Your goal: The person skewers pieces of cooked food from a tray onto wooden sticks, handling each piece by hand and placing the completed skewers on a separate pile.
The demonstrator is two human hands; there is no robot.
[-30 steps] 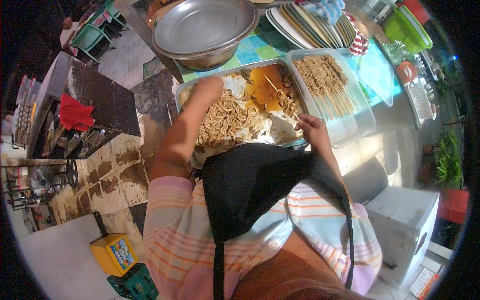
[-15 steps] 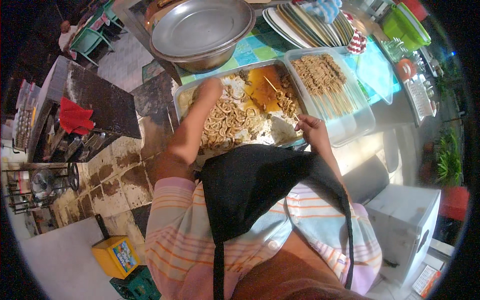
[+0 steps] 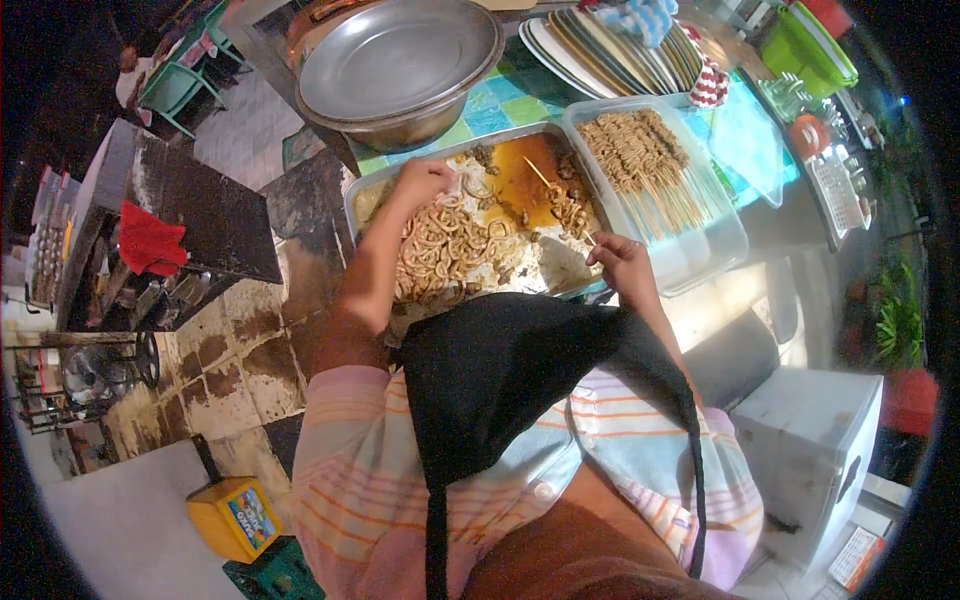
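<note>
My right hand pinches the near end of a bamboo skewer, with brown, folded intestine-like strips threaded along it. The skewer's bare tip points away and left over the brown liquid in a wide metal tray. My left hand is over the tray's far left part, its fingers curled together; what they hold, if anything, is hidden. Just below that hand lies a heap of loose cooked strips. Right of the tray, a clear plastic container holds a pile of filled skewers.
A large metal basin stands behind the tray at the left. Beyond the container lean several stacked plates with cloths on them. A clear lid and a white plastic basket are at the right.
My left hand has shifted slightly right, and its curled fingers show more. My right hand still grips the skewer in nearly the same place.
</note>
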